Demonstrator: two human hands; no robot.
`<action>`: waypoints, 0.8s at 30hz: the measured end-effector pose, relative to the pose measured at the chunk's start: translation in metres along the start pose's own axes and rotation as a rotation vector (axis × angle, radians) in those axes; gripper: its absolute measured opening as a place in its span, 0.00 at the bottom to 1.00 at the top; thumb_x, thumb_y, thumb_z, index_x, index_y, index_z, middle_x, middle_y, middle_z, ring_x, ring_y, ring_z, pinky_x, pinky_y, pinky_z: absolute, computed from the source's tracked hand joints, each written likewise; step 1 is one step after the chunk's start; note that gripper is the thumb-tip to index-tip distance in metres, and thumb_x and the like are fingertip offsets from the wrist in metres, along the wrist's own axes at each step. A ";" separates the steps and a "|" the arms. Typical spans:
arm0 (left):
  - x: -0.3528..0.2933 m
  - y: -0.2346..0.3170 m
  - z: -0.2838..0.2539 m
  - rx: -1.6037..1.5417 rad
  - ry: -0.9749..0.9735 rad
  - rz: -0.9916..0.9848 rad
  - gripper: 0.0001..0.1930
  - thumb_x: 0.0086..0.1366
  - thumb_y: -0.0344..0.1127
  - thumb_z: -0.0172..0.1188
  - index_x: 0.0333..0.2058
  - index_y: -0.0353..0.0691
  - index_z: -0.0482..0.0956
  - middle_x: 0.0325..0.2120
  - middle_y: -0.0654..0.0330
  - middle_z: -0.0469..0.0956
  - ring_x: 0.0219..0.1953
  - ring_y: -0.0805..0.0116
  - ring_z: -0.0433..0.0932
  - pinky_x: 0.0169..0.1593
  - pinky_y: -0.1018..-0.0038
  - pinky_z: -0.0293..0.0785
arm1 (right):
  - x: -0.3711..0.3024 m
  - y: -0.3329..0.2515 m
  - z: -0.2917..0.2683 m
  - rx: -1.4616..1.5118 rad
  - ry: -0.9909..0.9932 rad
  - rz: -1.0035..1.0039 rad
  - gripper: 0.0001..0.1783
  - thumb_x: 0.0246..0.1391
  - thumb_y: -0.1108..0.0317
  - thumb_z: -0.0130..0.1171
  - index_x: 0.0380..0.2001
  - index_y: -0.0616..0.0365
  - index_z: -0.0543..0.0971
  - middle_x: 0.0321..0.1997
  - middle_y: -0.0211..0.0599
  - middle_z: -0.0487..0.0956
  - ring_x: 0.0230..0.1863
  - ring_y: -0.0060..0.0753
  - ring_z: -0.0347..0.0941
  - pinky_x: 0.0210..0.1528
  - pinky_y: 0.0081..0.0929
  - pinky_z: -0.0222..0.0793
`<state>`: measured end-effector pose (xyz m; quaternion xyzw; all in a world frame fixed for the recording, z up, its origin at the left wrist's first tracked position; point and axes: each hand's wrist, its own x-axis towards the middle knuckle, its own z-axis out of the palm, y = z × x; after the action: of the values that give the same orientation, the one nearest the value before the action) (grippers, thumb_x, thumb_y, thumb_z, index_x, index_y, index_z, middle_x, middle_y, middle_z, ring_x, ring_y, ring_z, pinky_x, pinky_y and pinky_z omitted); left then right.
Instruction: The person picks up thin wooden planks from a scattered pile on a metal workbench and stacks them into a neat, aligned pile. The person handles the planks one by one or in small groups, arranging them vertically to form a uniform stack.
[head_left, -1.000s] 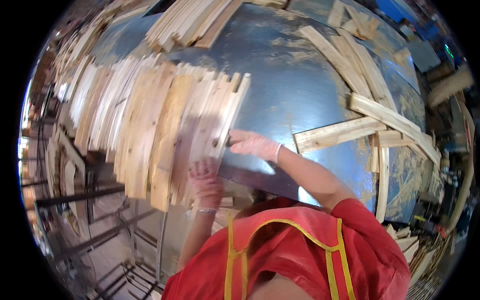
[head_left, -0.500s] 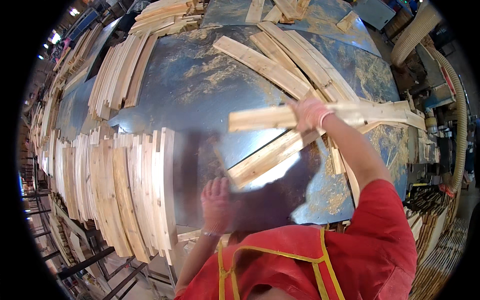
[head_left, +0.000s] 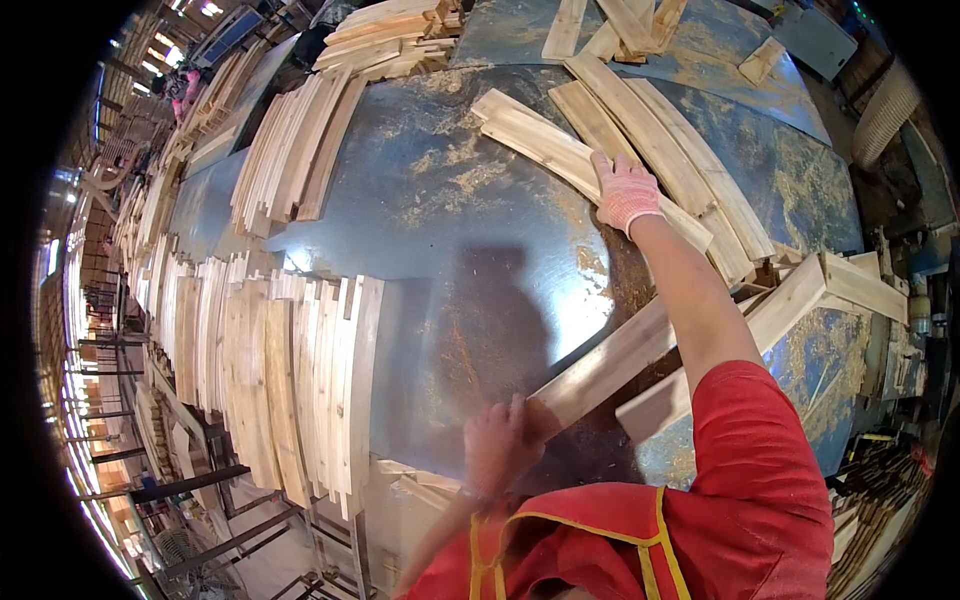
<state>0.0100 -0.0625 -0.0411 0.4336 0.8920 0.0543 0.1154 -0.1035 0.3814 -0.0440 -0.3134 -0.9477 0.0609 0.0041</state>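
Note:
My left hand point(head_left: 497, 444) grips the near end of a long pale wooden slat point(head_left: 610, 365) that lies slanted on the blue metal table point(head_left: 450, 240). My right hand point(head_left: 626, 190), in a light knit glove, reaches far across the table and rests on another long slat point(head_left: 560, 152) in a fan of several slats at the upper right. A second slat point(head_left: 760, 330) lies under my right forearm, parallel to the one in my left hand.
A row of several slats point(head_left: 290, 400) lies side by side at the left of the table. More stacks point(head_left: 290, 150) sit at the far left and along the top point(head_left: 400, 35). Metal racks point(head_left: 150, 480) stand at the lower left.
My right hand has let go of the slat it held up and reached out onto a slat in the far pile. My left hand has taken the near end of the slanted slat.

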 end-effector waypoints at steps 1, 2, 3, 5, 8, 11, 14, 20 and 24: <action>-0.010 -0.007 -0.006 0.031 -0.048 -0.073 0.42 0.51 0.54 0.77 0.63 0.46 0.75 0.42 0.52 0.80 0.44 0.46 0.81 0.46 0.50 0.76 | -0.005 0.005 0.002 -0.067 -0.079 0.037 0.58 0.42 0.56 0.78 0.78 0.47 0.63 0.62 0.59 0.79 0.66 0.60 0.77 0.64 0.55 0.75; -0.020 -0.018 -0.014 0.054 -0.054 -0.132 0.43 0.49 0.54 0.78 0.63 0.45 0.75 0.43 0.51 0.81 0.45 0.45 0.82 0.49 0.50 0.76 | -0.013 0.009 0.001 -0.042 -0.057 0.001 0.60 0.45 0.57 0.76 0.80 0.52 0.59 0.57 0.59 0.81 0.62 0.53 0.79 0.66 0.49 0.74; -0.033 -0.033 -0.023 0.078 -0.070 -0.190 0.45 0.47 0.54 0.79 0.63 0.45 0.76 0.44 0.51 0.81 0.46 0.44 0.82 0.52 0.49 0.77 | -0.023 0.015 -0.005 0.176 -0.171 0.042 0.59 0.45 0.58 0.76 0.80 0.56 0.60 0.55 0.58 0.81 0.60 0.50 0.80 0.65 0.48 0.74; -0.057 -0.069 -0.038 0.027 -0.049 -0.324 0.41 0.51 0.50 0.77 0.63 0.42 0.76 0.43 0.53 0.81 0.45 0.49 0.82 0.51 0.54 0.79 | -0.044 0.023 -0.019 0.681 -0.368 0.053 0.57 0.46 0.58 0.75 0.78 0.63 0.61 0.51 0.55 0.83 0.55 0.44 0.81 0.64 0.44 0.75; -0.082 -0.107 -0.037 -0.682 -0.088 -0.617 0.34 0.59 0.45 0.73 0.62 0.38 0.78 0.38 0.58 0.82 0.38 0.61 0.82 0.41 0.64 0.79 | -0.111 0.003 -0.010 1.533 -0.729 0.213 0.40 0.54 0.53 0.77 0.63 0.65 0.74 0.45 0.41 0.85 0.41 0.35 0.84 0.45 0.34 0.85; -0.095 -0.123 -0.025 -1.439 -0.057 -0.735 0.27 0.65 0.35 0.66 0.63 0.38 0.77 0.37 0.62 0.83 0.34 0.73 0.81 0.34 0.74 0.78 | -0.199 -0.057 0.036 1.881 -0.665 0.326 0.25 0.58 0.53 0.77 0.50 0.60 0.85 0.44 0.40 0.87 0.46 0.34 0.85 0.49 0.38 0.86; -0.097 -0.115 -0.010 -1.983 -0.197 -0.687 0.30 0.67 0.30 0.65 0.67 0.40 0.73 0.41 0.61 0.83 0.38 0.72 0.82 0.38 0.73 0.80 | -0.282 -0.139 0.083 1.686 -0.610 0.185 0.37 0.65 0.53 0.73 0.68 0.63 0.75 0.58 0.39 0.85 0.60 0.30 0.79 0.66 0.28 0.75; -0.148 -0.126 -0.008 -1.861 -0.277 -0.634 0.34 0.69 0.28 0.65 0.72 0.46 0.65 0.42 0.63 0.81 0.39 0.72 0.80 0.43 0.71 0.80 | -0.332 -0.237 0.077 1.145 -0.963 -0.002 0.57 0.66 0.32 0.60 0.81 0.62 0.54 0.54 0.59 0.82 0.48 0.44 0.81 0.55 0.37 0.78; -0.196 -0.173 -0.012 -0.974 -0.373 -0.585 0.44 0.60 0.42 0.74 0.73 0.45 0.64 0.53 0.54 0.80 0.49 0.55 0.81 0.53 0.56 0.79 | -0.334 -0.298 0.067 1.032 -0.882 -0.036 0.60 0.60 0.32 0.65 0.79 0.63 0.55 0.48 0.59 0.85 0.45 0.49 0.83 0.53 0.41 0.78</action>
<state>-0.0077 -0.3232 -0.0330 0.0691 0.8115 0.3458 0.4659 -0.0150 -0.0616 -0.0655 -0.2015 -0.7153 0.6274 -0.2328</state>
